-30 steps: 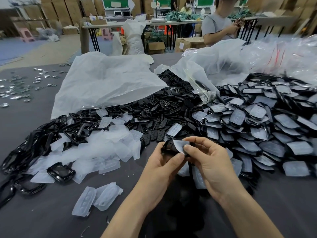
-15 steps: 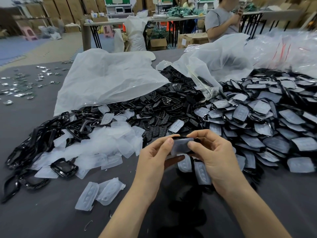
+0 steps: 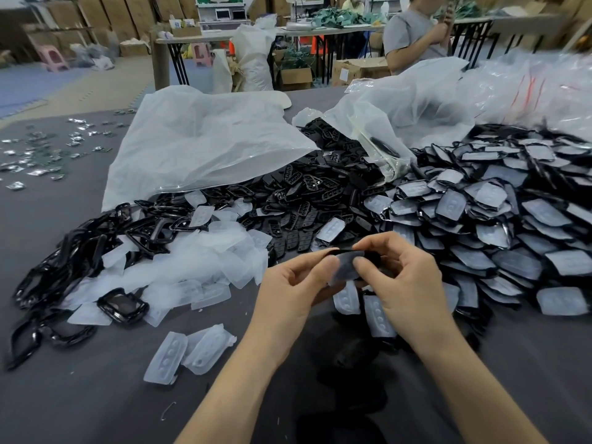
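Note:
Both hands hold one small black shell with a translucent pad laid in it, above the dark table. My left hand pinches its left edge with thumb and forefinger. My right hand grips its right side, thumb pressing on the pad. Loose translucent pads lie in a heap to the left. Black frames pile at the far left. Black button inserts spread in the middle. Shells fitted with pads cover the right.
Large white plastic bags lie behind the piles, another bag at centre right. Small shiny parts are scattered at the far left. A person in a grey shirt stands beyond the table. Two pads lie near my left forearm.
The pad, first lifted at one corner of the black shell, now lies flat on it. Both hands rose slightly and my thumbs moved onto the pad.

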`<state>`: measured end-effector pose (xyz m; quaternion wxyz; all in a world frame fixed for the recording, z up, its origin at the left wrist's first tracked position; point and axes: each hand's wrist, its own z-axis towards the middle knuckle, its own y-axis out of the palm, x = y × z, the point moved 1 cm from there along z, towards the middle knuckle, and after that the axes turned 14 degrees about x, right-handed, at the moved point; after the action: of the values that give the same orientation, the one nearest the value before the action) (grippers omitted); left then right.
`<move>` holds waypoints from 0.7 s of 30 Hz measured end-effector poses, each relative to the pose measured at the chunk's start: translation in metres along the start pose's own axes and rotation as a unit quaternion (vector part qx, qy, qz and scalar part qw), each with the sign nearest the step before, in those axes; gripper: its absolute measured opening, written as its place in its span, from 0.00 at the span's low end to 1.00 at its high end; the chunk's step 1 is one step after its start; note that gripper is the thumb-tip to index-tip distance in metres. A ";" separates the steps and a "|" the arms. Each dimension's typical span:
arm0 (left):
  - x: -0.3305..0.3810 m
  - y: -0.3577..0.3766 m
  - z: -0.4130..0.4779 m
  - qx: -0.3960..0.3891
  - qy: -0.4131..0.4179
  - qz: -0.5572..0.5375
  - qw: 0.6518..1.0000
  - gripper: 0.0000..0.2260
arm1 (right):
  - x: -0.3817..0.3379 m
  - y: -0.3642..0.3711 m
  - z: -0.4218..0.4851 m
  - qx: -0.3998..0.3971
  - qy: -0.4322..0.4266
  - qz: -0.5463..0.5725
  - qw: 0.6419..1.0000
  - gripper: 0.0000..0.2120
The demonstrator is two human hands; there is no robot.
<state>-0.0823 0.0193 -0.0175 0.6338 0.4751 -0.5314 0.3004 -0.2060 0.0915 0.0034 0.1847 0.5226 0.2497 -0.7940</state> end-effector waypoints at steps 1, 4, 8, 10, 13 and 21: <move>0.000 0.000 0.001 0.000 0.006 0.004 1.000 0.13 | 0.000 0.000 0.000 -0.004 0.003 0.004 1.000 0.12; -0.002 0.000 0.002 0.012 0.022 0.025 0.999 0.08 | 0.001 0.000 0.002 -0.027 0.019 0.025 0.999 0.11; -0.002 0.000 0.002 0.033 0.037 0.030 0.998 0.07 | 0.002 0.001 0.001 -0.055 0.050 0.071 0.995 0.11; -0.002 0.000 0.001 0.043 0.059 0.042 0.996 0.06 | 0.002 0.001 0.000 -0.063 0.058 0.082 0.993 0.12; -0.001 0.001 0.000 0.055 0.080 0.062 0.993 0.05 | 0.003 0.002 0.000 -0.073 0.057 0.074 0.993 0.13; -0.002 -0.002 0.001 0.066 0.036 0.036 0.997 0.03 | 0.002 0.001 -0.002 -0.064 0.100 0.109 0.987 0.06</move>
<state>-0.0818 0.0181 -0.0198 0.6086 0.4854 -0.5041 0.3739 -0.2044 0.0916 0.0002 0.2773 0.6107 0.2587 -0.6951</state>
